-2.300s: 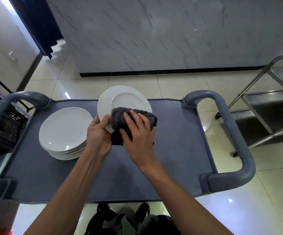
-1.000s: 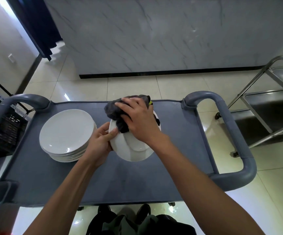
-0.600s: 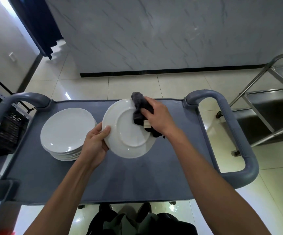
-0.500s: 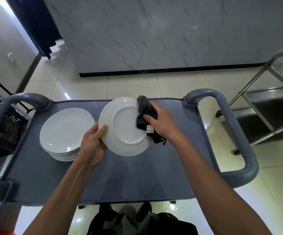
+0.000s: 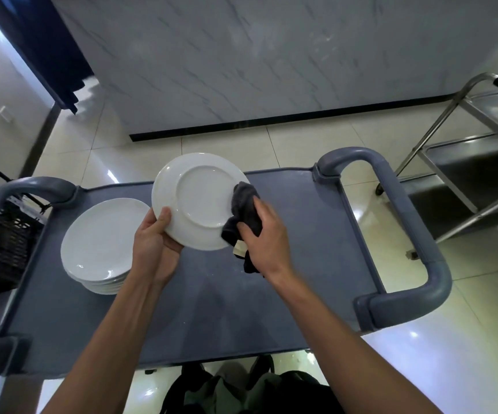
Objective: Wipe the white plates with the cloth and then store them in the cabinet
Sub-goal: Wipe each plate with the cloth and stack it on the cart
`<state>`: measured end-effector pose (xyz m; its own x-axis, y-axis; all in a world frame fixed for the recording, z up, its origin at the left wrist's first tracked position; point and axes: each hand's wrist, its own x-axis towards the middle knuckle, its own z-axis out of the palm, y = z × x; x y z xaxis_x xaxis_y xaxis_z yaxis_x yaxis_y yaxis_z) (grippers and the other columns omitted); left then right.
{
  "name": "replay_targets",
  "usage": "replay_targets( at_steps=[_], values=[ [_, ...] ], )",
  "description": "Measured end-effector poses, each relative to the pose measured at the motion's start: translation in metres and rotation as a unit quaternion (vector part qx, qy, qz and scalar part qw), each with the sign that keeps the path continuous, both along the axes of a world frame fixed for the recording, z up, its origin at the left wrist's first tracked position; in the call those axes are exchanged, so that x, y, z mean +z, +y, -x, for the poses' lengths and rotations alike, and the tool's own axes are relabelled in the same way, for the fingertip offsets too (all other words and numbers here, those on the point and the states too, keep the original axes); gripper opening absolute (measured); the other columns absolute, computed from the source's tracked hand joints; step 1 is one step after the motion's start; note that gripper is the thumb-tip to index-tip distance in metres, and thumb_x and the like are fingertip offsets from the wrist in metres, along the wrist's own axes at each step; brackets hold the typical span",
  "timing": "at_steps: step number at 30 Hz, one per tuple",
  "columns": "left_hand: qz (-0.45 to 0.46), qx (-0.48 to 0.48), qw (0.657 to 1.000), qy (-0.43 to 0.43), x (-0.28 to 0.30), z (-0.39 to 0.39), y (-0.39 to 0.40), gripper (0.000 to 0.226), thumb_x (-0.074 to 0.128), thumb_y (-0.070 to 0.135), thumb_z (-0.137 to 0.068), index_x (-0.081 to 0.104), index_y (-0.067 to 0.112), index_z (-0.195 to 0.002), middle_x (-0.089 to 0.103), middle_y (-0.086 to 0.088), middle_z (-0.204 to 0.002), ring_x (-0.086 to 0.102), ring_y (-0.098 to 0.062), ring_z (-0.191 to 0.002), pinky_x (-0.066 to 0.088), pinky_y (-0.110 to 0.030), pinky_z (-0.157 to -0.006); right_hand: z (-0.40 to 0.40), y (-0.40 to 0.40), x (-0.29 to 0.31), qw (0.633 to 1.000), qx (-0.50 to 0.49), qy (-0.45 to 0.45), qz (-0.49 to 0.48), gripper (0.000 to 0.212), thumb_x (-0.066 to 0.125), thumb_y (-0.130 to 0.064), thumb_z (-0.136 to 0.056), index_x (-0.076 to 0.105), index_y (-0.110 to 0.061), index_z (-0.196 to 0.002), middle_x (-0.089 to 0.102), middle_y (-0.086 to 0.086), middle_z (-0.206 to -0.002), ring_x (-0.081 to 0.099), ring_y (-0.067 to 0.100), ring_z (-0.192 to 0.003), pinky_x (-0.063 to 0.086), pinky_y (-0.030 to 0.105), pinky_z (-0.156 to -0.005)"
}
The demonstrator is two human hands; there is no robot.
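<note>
My left hand (image 5: 154,244) grips the lower left rim of a white plate (image 5: 195,198), thumb on top. The plate is tilted above the grey cart and shows its underside with the foot ring. My right hand (image 5: 264,234) holds a dark grey cloth (image 5: 243,210) against the plate's right rim, and part of the cloth hangs below the hand. A stack of several white plates (image 5: 103,245) rests on the cart to the left.
The grey cart top (image 5: 301,234) has a raised grey handle on the right (image 5: 415,240) and another on the left (image 5: 20,189). A steel trolley (image 5: 474,162) stands at the right, a black crate (image 5: 2,243) at the left, and a marble wall behind.
The plate was turned over from face up to underside up. The cloth moved from the plate's top down along its right rim. The plate now sits slightly higher.
</note>
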<state>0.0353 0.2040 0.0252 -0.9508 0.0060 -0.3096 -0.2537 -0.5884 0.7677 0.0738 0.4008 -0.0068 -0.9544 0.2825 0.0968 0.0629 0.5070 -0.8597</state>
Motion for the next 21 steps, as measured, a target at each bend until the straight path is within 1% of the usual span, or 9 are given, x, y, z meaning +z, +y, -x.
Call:
replay_targets(
  at_steps=[4,8,10,13,15,17,18,19,21],
  values=[
    [0.014,0.005,1.000,-0.001,0.001,0.005,0.003,0.028,0.050,0.012,-0.102,0.062,0.011,-0.128,0.069,-0.009,-0.124,0.067,-0.022,-0.111,0.059,-0.037,-0.089,-0.014,-0.015,-0.001,0.991,0.013,0.056,-0.123,0.055,0.066,-0.014,-0.088,0.054,-0.018,-0.142,0.052,0.003,-0.145,0.050,0.031,-0.119,0.046,0.048,-0.099],
    [0.033,0.001,0.999,0.000,0.000,0.007,0.007,0.032,0.052,0.013,-0.101,0.060,0.008,-0.131,0.066,-0.014,-0.130,0.066,-0.027,-0.114,0.057,-0.043,-0.095,-0.023,-0.023,-0.005,0.972,0.034,0.087,-0.216,0.050,0.065,-0.015,-0.091,0.056,-0.017,-0.140,0.053,0.008,-0.145,0.052,0.033,-0.120,0.050,0.053,-0.089],
    [0.041,-0.002,0.999,-0.003,-0.002,0.007,0.007,0.033,0.052,0.012,-0.101,0.060,0.007,-0.132,0.066,-0.016,-0.131,0.065,-0.029,-0.115,0.056,-0.044,-0.096,-0.025,-0.020,-0.006,0.964,0.046,0.098,-0.244,0.048,0.065,-0.016,-0.092,0.056,-0.018,-0.140,0.053,0.009,-0.144,0.053,0.032,-0.121,0.050,0.054,-0.087],
    [0.059,-0.005,0.998,-0.013,-0.005,0.008,0.007,0.029,0.052,0.012,-0.101,0.063,0.008,-0.128,0.065,-0.017,-0.131,0.064,-0.031,-0.116,0.055,-0.047,-0.098,-0.028,-0.012,-0.009,0.953,0.062,0.119,-0.272,0.048,0.067,-0.014,-0.092,0.057,-0.019,-0.139,0.053,0.008,-0.144,0.054,0.031,-0.122,0.049,0.053,-0.089],
    [0.080,-0.007,0.997,-0.012,-0.007,0.009,0.008,0.028,0.053,0.011,-0.101,0.064,0.007,-0.127,0.068,-0.017,-0.127,0.065,-0.031,-0.112,0.057,-0.046,-0.095,-0.028,-0.005,-0.011,0.946,0.061,0.130,-0.290,0.048,0.068,-0.012,-0.090,0.060,-0.020,-0.136,0.055,0.006,-0.143,0.055,0.030,-0.120,0.048,0.053,-0.088],
    [0.120,-0.007,0.993,-0.001,-0.009,0.011,0.010,0.025,0.056,0.011,-0.100,0.066,0.006,-0.123,0.071,-0.014,-0.115,0.067,-0.028,-0.102,0.061,-0.040,-0.083,-0.028,0.002,-0.012,0.940,0.055,0.141,-0.306,0.047,0.070,-0.011,-0.088,0.062,-0.021,-0.134,0.056,0.005,-0.141,0.056,0.030,-0.119,0.048,0.052,-0.088],
    [0.150,-0.009,0.989,0.009,-0.009,0.012,0.011,0.023,0.058,0.011,-0.100,0.067,0.007,-0.120,0.072,-0.012,-0.108,0.068,-0.027,-0.097,0.062,-0.037,-0.075,-0.028,0.006,-0.013,0.937,0.052,0.145,-0.314,0.047,0.071,-0.011,-0.087,0.063,-0.022,-0.133,0.056,0.004,-0.141,0.056,0.029,-0.119,0.047,0.052,-0.087],
    [0.181,-0.013,0.983,0.021,-0.010,0.013,0.013,0.020,0.059,0.011,-0.099,0.070,0.009,-0.116,0.073,-0.010,-0.103,0.067,-0.026,-0.093,0.060,-0.035,-0.070,-0.028,0.010,-0.014,0.934,0.049,0.147,-0.321,0.048,0.071,-0.010,-0.086,0.063,-0.022,-0.132,0.057,0.004,-0.141,0.056,0.029,-0.119,0.047,0.052,-0.087],
    [0.234,-0.027,0.970,0.058,-0.010,0.015,0.017,0.015,0.061,0.011,-0.098,0.074,0.014,-0.105,0.073,-0.009,-0.098,0.066,-0.026,-0.089,0.057,-0.039,-0.073,-0.029,0.021,-0.015,0.930,0.043,0.149,-0.333,0.048,0.072,-0.010,-0.086,0.064,-0.022,-0.131,0.057,0.004,-0.140,0.056,0.029,-0.119,0.048,0.051,-0.085]
  ],
)
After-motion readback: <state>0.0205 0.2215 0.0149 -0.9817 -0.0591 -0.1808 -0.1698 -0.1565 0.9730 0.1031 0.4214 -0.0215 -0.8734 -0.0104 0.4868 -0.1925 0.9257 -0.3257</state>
